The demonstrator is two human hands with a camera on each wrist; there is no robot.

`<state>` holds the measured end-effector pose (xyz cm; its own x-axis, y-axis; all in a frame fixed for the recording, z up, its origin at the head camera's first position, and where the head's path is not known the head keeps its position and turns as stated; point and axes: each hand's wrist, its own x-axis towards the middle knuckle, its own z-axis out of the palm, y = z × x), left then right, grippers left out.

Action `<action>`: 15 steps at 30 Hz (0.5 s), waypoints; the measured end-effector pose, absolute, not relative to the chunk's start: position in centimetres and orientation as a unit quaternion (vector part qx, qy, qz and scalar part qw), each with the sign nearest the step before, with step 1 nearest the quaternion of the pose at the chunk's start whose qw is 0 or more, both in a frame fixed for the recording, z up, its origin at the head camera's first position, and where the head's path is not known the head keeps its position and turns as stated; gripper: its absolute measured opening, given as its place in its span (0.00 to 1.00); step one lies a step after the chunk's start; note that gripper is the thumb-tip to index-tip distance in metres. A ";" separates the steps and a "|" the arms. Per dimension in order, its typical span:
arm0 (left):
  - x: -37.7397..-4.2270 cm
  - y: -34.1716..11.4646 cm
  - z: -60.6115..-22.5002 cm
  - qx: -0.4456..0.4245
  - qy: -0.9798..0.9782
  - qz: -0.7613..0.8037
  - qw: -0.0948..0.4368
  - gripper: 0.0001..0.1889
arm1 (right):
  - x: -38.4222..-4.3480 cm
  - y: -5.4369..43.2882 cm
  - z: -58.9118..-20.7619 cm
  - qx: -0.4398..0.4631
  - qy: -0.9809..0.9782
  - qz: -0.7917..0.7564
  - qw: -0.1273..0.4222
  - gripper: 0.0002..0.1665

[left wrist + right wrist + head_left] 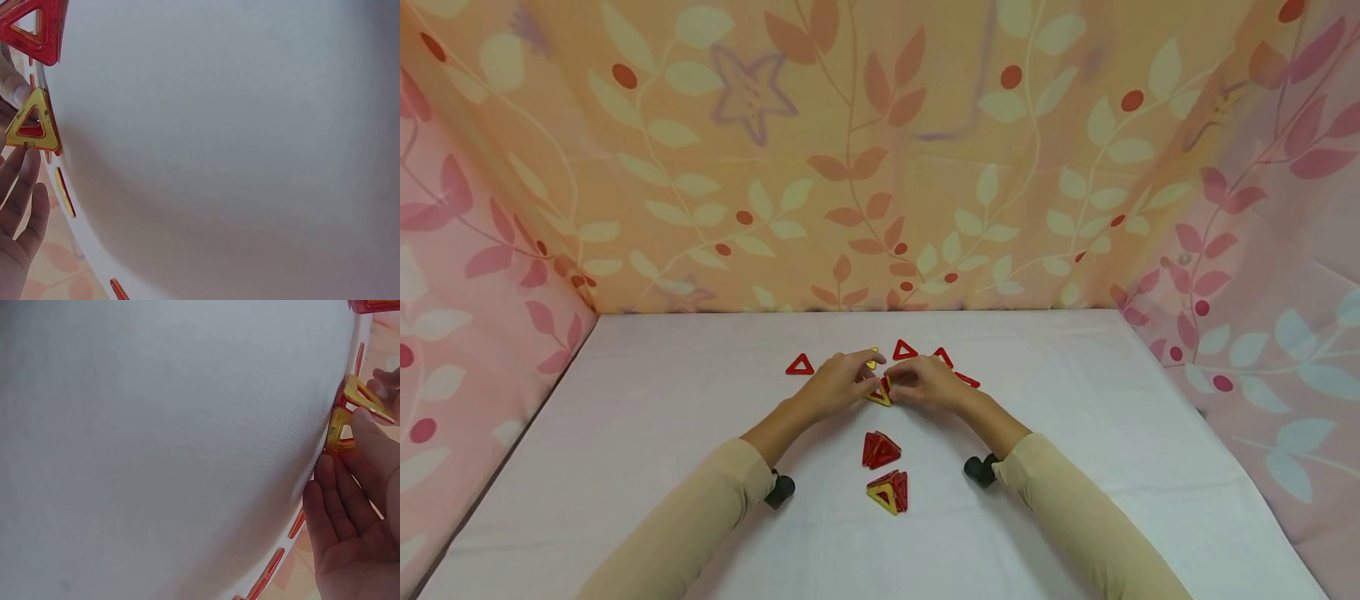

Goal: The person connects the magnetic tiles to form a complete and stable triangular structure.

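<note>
Both hands work on a small build of triangular magnetic tiles at the table's middle. My left hand (842,379) pinches the build from the left, fingertips along the bottom edge of a yellow tile (48,130). From the other side my right hand (925,383) grips it, thumb against the yellow tiles (335,428) and the other fingers below. Red shows behind the yellow face. Nearer the body stand two finished-looking clusters: a red pyramid (881,451) and a red-and-yellow pyramid (883,498). My fingers hide part of the held build.
Loose red triangles lie around the hands: one red tile (801,372) at left, another red tile (904,357) behind, and a red tile (967,380) beside the right hand. A yellow tile (872,363) sits behind the left fingers. Patterned cloth (850,167) walls the table's back and sides.
</note>
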<state>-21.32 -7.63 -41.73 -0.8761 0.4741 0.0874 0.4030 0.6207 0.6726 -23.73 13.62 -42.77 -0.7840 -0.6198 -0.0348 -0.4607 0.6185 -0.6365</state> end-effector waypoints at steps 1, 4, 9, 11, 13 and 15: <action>-21.3 -7.6 -41.7 0.245 0.899 0.361 0.048 0.19 | -23.7 13.6 -42.8 -0.304 0.891 -0.314 0.127 0.22; -21.3 -7.6 -41.7 0.249 0.897 0.362 0.046 0.18 | -23.7 13.7 -42.8 -0.304 0.890 -0.314 0.127 0.23; -21.4 -7.6 -41.7 0.249 0.897 0.361 0.048 0.17 | -23.6 13.7 -42.7 -0.309 0.892 -0.307 0.124 0.23; -21.4 -7.6 -41.8 0.248 0.898 0.361 0.049 0.16 | -23.6 13.7 -42.7 -0.307 0.894 -0.303 0.124 0.23; -21.5 -7.5 -41.9 0.245 0.899 0.360 0.051 0.15 | -23.6 13.7 -42.8 -0.307 0.895 -0.300 0.123 0.23; -21.5 -7.5 -42.0 0.241 0.901 0.356 0.053 0.15 | -23.7 13.6 -42.8 -0.304 0.896 -0.299 0.124 0.23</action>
